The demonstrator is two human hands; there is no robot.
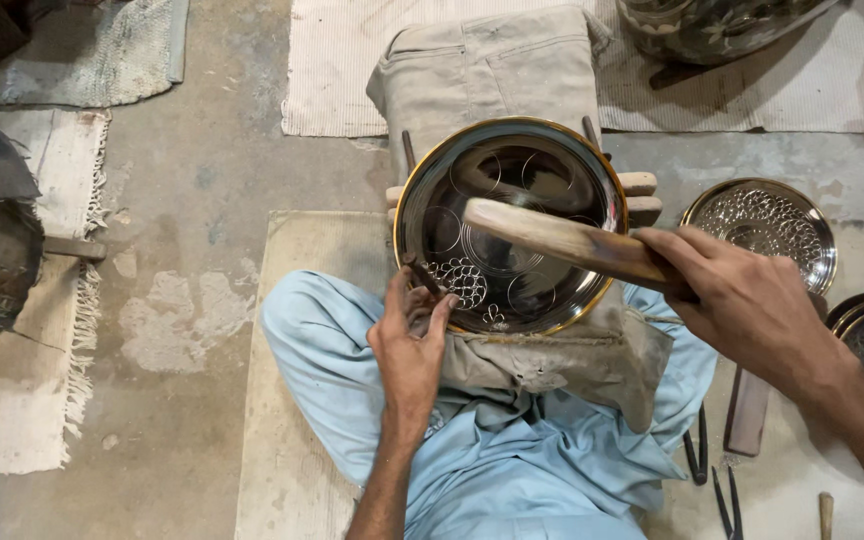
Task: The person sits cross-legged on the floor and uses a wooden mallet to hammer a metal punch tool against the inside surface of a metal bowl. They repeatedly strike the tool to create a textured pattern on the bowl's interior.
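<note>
My left hand [410, 345] pinches a small chisel [422, 275] on the metal plate [509, 225], which lies on my lap just above these fingers. My right hand [747, 300] grips the wooden mallet [567, 240]; I should strike lightly, keeping the chisel steady.

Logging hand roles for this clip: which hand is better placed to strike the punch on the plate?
Probably the right hand: it holds the wooden mallet raised over the plate, while the left hand steadies the thin punch on it.
</note>
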